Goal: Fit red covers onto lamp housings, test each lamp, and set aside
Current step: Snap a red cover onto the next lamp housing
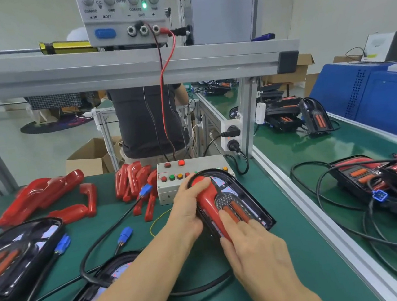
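Observation:
A black lamp housing [247, 194] lies on the green mat in the middle, in front of the test box. A red cover [209, 203] sits along its left side. My left hand [188, 203] grips the housing's left edge, thumb on the cover's upper end. My right hand [251, 250] presses down with straight fingers on the cover's lower part and the orange reflectors. Loose red covers lie in a pile [136, 182] behind and in another pile [47, 197] at the left.
A grey test box [194, 168] with coloured buttons stands behind the housing. Other housings [19, 255] with blue connectors [125, 235] and black cables lie at the left and front. Finished lamps [380, 174] sit on the right bench beyond an aluminium rail. A person stands opposite.

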Demonstrator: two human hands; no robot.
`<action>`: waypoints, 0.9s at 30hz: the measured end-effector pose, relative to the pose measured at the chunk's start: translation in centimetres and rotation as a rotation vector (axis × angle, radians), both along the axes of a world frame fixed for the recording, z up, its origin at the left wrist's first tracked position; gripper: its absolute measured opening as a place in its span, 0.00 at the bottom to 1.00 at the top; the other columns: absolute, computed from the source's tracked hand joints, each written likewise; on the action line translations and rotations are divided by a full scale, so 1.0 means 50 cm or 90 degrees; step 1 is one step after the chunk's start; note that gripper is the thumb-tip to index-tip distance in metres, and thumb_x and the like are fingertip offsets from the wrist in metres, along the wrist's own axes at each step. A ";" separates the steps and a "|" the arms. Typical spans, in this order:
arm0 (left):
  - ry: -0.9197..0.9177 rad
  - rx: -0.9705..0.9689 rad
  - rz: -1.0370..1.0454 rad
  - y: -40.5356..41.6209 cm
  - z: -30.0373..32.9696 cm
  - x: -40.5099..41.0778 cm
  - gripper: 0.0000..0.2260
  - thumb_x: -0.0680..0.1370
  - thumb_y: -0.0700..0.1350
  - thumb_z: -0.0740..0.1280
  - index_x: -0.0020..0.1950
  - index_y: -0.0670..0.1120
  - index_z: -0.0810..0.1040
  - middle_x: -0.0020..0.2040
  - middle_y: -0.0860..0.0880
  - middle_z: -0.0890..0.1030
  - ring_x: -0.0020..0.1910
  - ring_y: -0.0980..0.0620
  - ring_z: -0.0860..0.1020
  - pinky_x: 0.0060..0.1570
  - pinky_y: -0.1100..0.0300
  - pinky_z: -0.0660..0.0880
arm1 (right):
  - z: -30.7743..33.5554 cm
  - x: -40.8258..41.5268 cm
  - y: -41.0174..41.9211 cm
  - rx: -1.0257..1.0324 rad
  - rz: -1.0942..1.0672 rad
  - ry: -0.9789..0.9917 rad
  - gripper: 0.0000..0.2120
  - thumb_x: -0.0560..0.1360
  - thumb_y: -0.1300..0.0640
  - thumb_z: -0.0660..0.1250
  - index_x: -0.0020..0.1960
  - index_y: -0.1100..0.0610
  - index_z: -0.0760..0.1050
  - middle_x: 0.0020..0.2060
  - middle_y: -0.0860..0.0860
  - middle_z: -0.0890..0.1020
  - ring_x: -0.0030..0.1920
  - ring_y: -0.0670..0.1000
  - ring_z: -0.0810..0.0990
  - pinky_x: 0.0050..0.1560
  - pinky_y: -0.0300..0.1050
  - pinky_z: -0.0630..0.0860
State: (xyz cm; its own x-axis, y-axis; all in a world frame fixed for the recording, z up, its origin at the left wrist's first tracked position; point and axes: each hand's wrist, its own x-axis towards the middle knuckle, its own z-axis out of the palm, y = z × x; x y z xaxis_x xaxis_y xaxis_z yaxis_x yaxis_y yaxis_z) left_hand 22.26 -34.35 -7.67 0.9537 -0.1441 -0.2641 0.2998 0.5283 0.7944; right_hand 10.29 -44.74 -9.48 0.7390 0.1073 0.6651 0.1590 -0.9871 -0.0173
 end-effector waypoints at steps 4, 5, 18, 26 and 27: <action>-0.031 0.012 0.009 0.001 -0.004 -0.001 0.18 0.72 0.39 0.72 0.61 0.46 0.77 0.48 0.41 0.84 0.40 0.45 0.83 0.40 0.52 0.81 | -0.008 0.001 -0.007 0.032 -0.003 0.007 0.26 0.61 0.53 0.82 0.57 0.56 0.83 0.38 0.48 0.83 0.36 0.51 0.82 0.24 0.37 0.73; -0.037 0.009 0.008 0.000 -0.005 0.000 0.17 0.72 0.39 0.71 0.61 0.45 0.78 0.48 0.41 0.84 0.40 0.46 0.84 0.40 0.52 0.81 | -0.008 0.000 -0.011 0.043 -0.001 0.011 0.25 0.62 0.53 0.82 0.58 0.55 0.83 0.38 0.47 0.83 0.37 0.51 0.82 0.24 0.38 0.74; 0.080 -0.119 0.073 -0.013 0.001 -0.009 0.18 0.77 0.55 0.67 0.58 0.43 0.80 0.47 0.41 0.85 0.43 0.43 0.84 0.35 0.53 0.80 | -0.002 0.002 -0.004 0.049 0.019 0.003 0.22 0.67 0.54 0.79 0.58 0.59 0.82 0.35 0.48 0.80 0.33 0.50 0.80 0.25 0.40 0.72; 0.065 -0.111 0.074 -0.009 -0.001 -0.013 0.15 0.79 0.54 0.64 0.55 0.44 0.81 0.51 0.41 0.84 0.48 0.42 0.82 0.46 0.49 0.79 | -0.023 0.004 -0.006 0.077 0.014 0.005 0.25 0.64 0.57 0.80 0.59 0.60 0.81 0.34 0.50 0.79 0.32 0.53 0.79 0.22 0.42 0.71; 0.058 -0.111 0.080 -0.009 -0.002 -0.012 0.13 0.79 0.53 0.64 0.53 0.45 0.81 0.50 0.41 0.84 0.46 0.43 0.83 0.44 0.50 0.79 | -0.023 0.005 -0.011 0.082 0.013 0.003 0.25 0.64 0.58 0.80 0.60 0.60 0.81 0.35 0.50 0.79 0.33 0.53 0.79 0.22 0.43 0.71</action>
